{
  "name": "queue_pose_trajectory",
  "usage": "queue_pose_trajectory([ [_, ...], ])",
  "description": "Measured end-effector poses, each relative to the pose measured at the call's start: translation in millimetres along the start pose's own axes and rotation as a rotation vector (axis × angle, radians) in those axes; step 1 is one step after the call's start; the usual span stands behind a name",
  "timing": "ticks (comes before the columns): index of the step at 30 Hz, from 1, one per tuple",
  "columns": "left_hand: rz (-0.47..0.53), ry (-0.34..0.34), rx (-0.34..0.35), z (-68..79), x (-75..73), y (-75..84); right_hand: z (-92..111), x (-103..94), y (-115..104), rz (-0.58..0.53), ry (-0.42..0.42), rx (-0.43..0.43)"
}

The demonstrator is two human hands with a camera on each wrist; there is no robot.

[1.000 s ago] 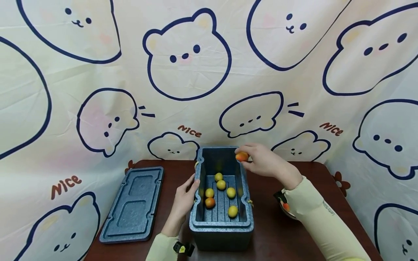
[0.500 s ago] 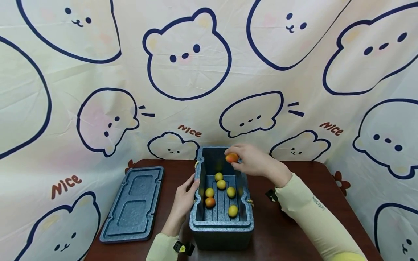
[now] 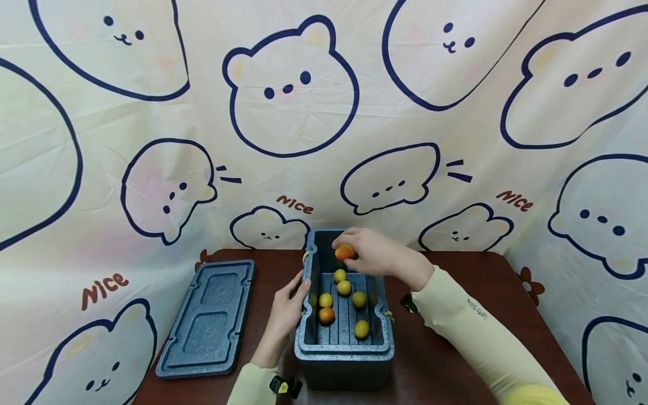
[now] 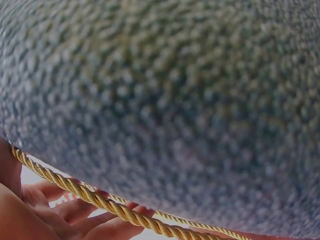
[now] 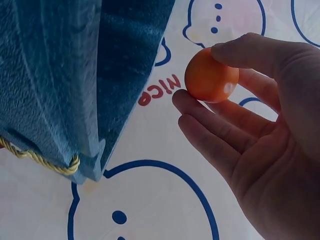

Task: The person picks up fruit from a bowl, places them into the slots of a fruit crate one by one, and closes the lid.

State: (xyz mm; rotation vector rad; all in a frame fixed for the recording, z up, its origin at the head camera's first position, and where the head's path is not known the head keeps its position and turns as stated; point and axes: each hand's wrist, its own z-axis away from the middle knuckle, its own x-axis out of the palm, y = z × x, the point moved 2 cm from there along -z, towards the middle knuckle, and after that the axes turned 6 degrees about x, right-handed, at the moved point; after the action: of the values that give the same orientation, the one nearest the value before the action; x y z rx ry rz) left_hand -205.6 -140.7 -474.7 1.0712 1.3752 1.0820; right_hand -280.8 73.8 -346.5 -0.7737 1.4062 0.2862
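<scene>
My right hand [image 3: 379, 254] pinches a small orange-red round fruit [image 3: 345, 252] between thumb and fingers, above the far end of the box. In the right wrist view the fruit [image 5: 211, 76] looks smooth and glossy. The deep blue-grey foam box [image 3: 344, 353] stands lidless. Inside lie several small yellow fruits [image 3: 361, 329] and one orange fruit [image 3: 326, 315]. My left hand [image 3: 286, 309] rests against the box's left side near the rim, its fingers extended. In the left wrist view the box's rough wall [image 4: 165, 100] fills most of the frame, with gold twisted cord [image 4: 125, 212] before the fingers.
The box's flat blue lid [image 3: 207, 320] lies on the dark reddish-brown table [image 3: 435, 349] at the left. Cord also shows at the box's right side. A cloth wall [image 3: 288, 124] with bear drawings rises right behind the table. The right forearm crosses the table's right part.
My right hand has carried the orange-red fruit leftward from the box's right rim to over its far interior. The left hand stays on the box's side.
</scene>
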Motion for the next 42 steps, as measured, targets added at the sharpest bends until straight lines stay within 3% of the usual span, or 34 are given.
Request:
queue_pose_trajectory([
  [11,0.005,0.001,0.01,0.5,0.5,1.6,-4.7,6.6,-6.4,0.015,-0.037,0.01],
  [28,-0.009,-0.001,-0.004,-2.8,1.2,-3.2,-8.8,14.4,-6.8,0.009,-0.057,-0.044],
  [42,0.004,0.0,-0.003,-1.4,1.3,0.8,-9.2,15.9,-3.1,0.01,-0.079,-0.017],
])
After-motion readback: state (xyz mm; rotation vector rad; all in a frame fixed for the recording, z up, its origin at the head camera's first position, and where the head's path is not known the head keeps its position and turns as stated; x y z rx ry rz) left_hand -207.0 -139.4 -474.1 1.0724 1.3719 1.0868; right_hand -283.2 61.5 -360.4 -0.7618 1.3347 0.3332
